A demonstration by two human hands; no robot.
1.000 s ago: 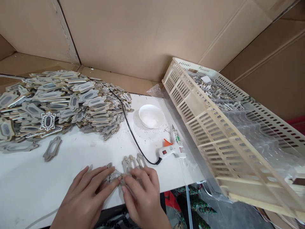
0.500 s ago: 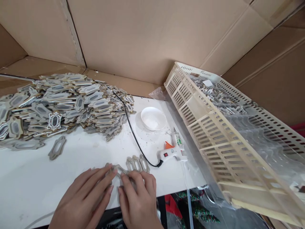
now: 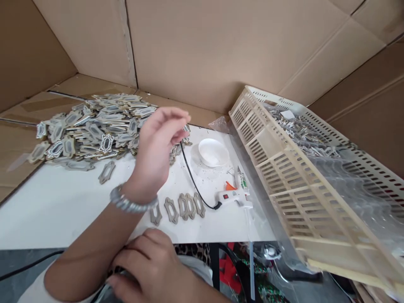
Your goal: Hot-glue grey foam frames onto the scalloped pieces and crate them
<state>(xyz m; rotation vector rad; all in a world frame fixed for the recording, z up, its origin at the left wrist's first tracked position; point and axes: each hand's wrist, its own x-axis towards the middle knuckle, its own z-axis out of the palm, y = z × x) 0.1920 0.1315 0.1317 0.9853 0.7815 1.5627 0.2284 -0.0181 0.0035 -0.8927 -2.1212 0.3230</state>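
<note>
My left hand is raised over the right end of a pile of small frame-shaped plaques. Its fingers are bent in toward the thumb, and nothing shows in them. A grey beaded bracelet circles that wrist. Below, at the table's front edge, my right hand lies against my left forearm, fingers and thumb bent but apart, with no object visible in it. Several grey openwork frames stand in a row just beyond it, the leftmost partly covered by the bracelet. Another loose frame lies near the pile.
A white bowl sits behind a white glue gun with a black cord. On the right stands a cream plastic crate holding clear bags and metallic pieces. Cardboard walls enclose the white table.
My left hand has left the row of frames and risen up and forward. My right hand has drawn back to my left forearm. The frames now stand uncovered, and the view has shifted.
</note>
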